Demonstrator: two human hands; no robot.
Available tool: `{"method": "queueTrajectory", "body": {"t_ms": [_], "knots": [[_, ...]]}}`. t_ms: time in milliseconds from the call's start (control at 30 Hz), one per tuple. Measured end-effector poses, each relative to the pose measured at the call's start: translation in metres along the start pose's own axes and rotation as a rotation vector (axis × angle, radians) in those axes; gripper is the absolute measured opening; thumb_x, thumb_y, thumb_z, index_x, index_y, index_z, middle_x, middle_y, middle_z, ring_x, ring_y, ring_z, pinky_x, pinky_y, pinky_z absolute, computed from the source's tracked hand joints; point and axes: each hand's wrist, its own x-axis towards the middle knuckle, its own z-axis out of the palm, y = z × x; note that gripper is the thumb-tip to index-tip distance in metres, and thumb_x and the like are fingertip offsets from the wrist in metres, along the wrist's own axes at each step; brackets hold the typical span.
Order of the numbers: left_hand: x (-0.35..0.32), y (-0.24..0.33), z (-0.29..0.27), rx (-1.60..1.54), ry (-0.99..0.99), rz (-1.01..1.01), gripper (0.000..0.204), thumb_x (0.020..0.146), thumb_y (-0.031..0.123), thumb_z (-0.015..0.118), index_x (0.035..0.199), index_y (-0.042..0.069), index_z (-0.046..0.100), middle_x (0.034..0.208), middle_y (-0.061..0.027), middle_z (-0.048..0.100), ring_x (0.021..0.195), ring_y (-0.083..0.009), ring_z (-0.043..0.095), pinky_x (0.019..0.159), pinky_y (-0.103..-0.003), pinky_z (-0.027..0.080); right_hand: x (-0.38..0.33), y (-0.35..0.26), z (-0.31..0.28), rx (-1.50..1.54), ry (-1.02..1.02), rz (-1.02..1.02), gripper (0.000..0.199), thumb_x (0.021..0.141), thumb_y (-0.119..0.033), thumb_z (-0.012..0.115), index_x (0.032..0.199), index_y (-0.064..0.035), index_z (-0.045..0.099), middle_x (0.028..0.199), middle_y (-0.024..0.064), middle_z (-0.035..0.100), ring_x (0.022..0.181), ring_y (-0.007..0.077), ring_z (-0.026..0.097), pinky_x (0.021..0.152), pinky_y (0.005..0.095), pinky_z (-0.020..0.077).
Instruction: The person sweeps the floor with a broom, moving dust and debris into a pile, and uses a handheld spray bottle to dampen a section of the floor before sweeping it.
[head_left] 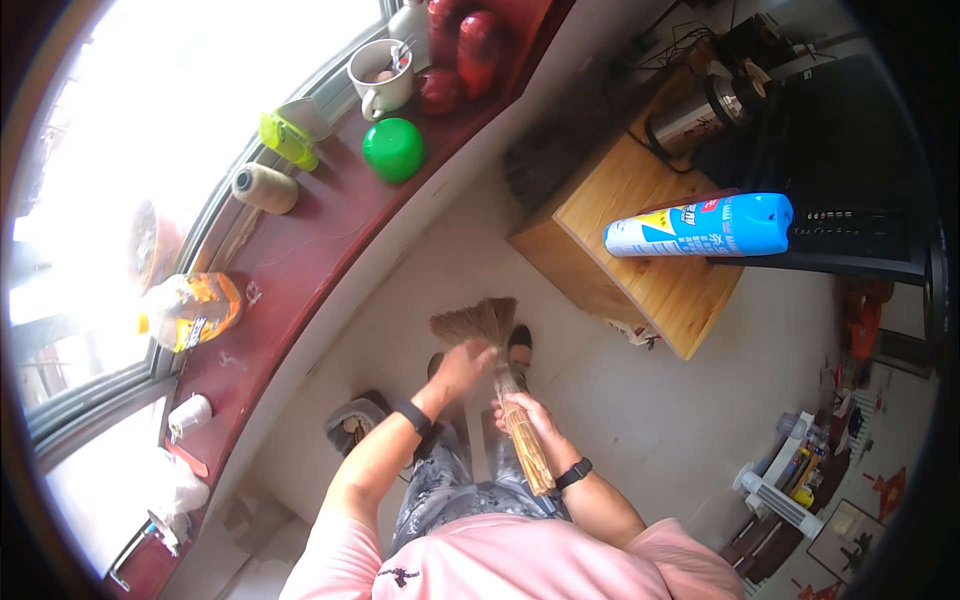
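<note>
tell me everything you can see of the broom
The broom looks made of dry, straw-like stalks, bundled into a thick tan handle and fanning into a browner head. It slants slightly, head away from the pink shirt, handle end toward it. The right hand grips the handle; the blurred left hand is by the head's base, contact unclear.

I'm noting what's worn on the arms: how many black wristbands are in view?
2. One wristband is on the wrist behind the left hand, the other wristband behind the right hand, which holds the broom.
</note>
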Motion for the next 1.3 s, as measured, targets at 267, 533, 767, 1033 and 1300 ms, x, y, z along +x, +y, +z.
{"method": "queueTrajectory", "body": {"t_ms": [267, 533, 767, 1033, 1300], "knots": [[0.163, 0.05, -0.056, 0.158, 0.073, 0.151, 0.057, 0.082, 0.043, 0.068, 0.119, 0.001, 0.059, 0.113, -0.0192, 0.064, 0.105, -0.0329, 0.061, 0.092, -0.041, 0.047, -0.044, -0.05, -0.089, -0.445, 0.233, -0.119, 0.083, 0.079, -0.002, 0.067, 0.148, -0.0037, 0.021, 0.101, 0.0122, 0.061, 0.072, 0.0183, 0.062, 0.064, 0.0296, 0.0524], [0.363, 0.1, -0.037, 0.232, 0.12, 0.355, 0.058, 0.082, 0.042, 0.067, 0.122, 0.0, 0.058, 0.124, -0.0206, 0.058, 0.116, -0.0348, 0.055, 0.099, -0.038, 0.043, -0.056, -0.04, -0.205, -0.491, 0.39, -0.094, 0.069, 0.076, -0.005, 0.068, 0.138, -0.0043, 0.039, 0.092, 0.0092, 0.063, 0.07, 0.0173, 0.063, 0.064, 0.0327, 0.053], [0.498, 0.168, 0.003, 0.316, -0.071, 0.529, 0.065, 0.084, 0.047, 0.064, 0.127, -0.001, 0.054, 0.13, -0.0222, 0.054, 0.123, -0.0348, 0.049, 0.105, -0.039, 0.038, -0.076, 0.022, -0.276, -0.261, 0.723, 0.056, 0.057, 0.077, -0.004, 0.069, 0.131, -0.0065, 0.047, 0.09, 0.0122, 0.066, 0.065, 0.0235, 0.065, 0.057, 0.0348, 0.0542], [0.61, 0.172, 0.039, 0.378, -0.042, 0.593, 0.075, 0.084, 0.047, 0.065, 0.137, -0.001, 0.042, 0.143, -0.0233, 0.04, 0.134, -0.0374, 0.036, 0.111, -0.042, 0.031, -0.092, 0.04, -0.273, -0.226, 0.742, 0.017, 0.057, 0.089, -0.014, 0.062, 0.141, -0.0137, 0.039, 0.084, 0.0123, 0.064, 0.057, 0.0178, 0.057, 0.049, 0.03, 0.0498], [0.629, 0.187, 0.073, 0.68, 0.193, 0.702, 0.081, 0.078, 0.025, 0.071, 0.145, 0.005, 0.029, 0.134, -0.025, 0.046, 0.126, -0.0392, 0.043, 0.103, -0.045, 0.038, -0.084, 0.015, -0.266, -0.174, 0.749, 0.049, 0.058, 0.089, -0.012, 0.061, 0.142, -0.0122, 0.037, 0.086, 0.0118, 0.065, 0.061, 0.0177, 0.058, 0.052, 0.0301, 0.0511]]}}
